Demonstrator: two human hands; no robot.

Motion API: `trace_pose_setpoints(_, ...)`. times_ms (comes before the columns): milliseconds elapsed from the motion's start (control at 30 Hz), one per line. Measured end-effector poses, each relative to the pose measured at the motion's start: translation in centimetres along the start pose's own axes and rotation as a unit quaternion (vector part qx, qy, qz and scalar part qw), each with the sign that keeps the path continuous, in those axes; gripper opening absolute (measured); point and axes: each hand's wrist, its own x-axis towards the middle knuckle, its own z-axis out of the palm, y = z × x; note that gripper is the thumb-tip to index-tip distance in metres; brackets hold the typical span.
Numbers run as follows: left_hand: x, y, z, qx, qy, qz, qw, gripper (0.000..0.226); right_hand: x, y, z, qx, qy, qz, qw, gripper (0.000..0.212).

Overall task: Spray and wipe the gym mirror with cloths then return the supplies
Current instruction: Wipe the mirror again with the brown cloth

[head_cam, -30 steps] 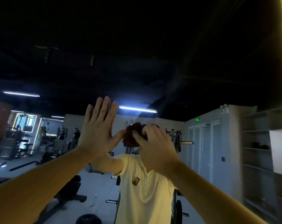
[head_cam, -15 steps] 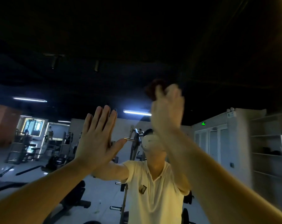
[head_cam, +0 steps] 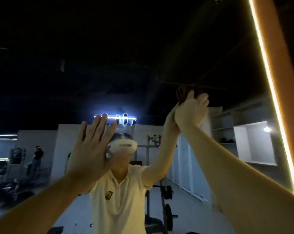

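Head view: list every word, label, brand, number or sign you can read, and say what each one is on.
No text is legible in this view.
On the reflected white shirt, the emblem: dark, too blurred to read.
On the reflected headset: front marking too small to read.
On the cloth gripped by the right hand: no print shows.

text: none legible | shirt emblem [head_cam: 108, 195]: too blurred to read
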Motion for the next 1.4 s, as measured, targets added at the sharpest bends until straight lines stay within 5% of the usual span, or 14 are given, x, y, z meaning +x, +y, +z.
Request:
trace_pose_setpoints(200,-0.1,-0.5,0.5,-0.013,0.015,0.001,1.0,0.095,-7.2,-8.2,-0.1,0.099,-0.031,-0.16,0.982,0.059)
trace_pose_setpoints(367,-0.1,-0.6,0.4,-0.022,0.017,0.009,1.0,0.092,-8.8,-6.5,-0.2,0.076,-0.044,-0.381,0.921,0.064)
trace_pose_setpoints(600,0.0,-0.3,0.0,0.009,0.01,0.005,1.0,0.092,-3.2,6.5,-0.4,0.034,0.001,-0.133,0.991,0.055)
trace_pose_setpoints(767,-0.1,0.2,-0.4,0.026,-0.01,-0.013,1.0,0.092,-4.9,4.0,0.5,0.092,-0.015,-0.035,0.995,0.063)
trace_pose_setpoints(900,0.0,0.8,-0.8,0.043,-0.031,-0.035,0.998,0.093,-11.5,-0.3,0.6,0.131,-0.046,-0.174,0.975,0.069)
trace_pose_setpoints(1100,-0.7,2.8,-1.3,0.053,-0.057,-0.087,0.993,0.088,-12.9,3.1,0.3,0.142,-0.071,-0.433,0.887,0.064)
trace_pose_setpoints(1300,-0.6,2.9,-1.2,0.048,-0.057,-0.095,0.993,0.09,-4.9,14.2,0.0,0.072,-0.037,-0.188,0.979,0.061)
trace_pose_setpoints(1400,-0.7,2.7,-0.9,0.028,-0.046,-0.089,0.995,0.089,-3.1,13.8,-0.6,0.083,-0.031,-0.026,0.996,0.052)
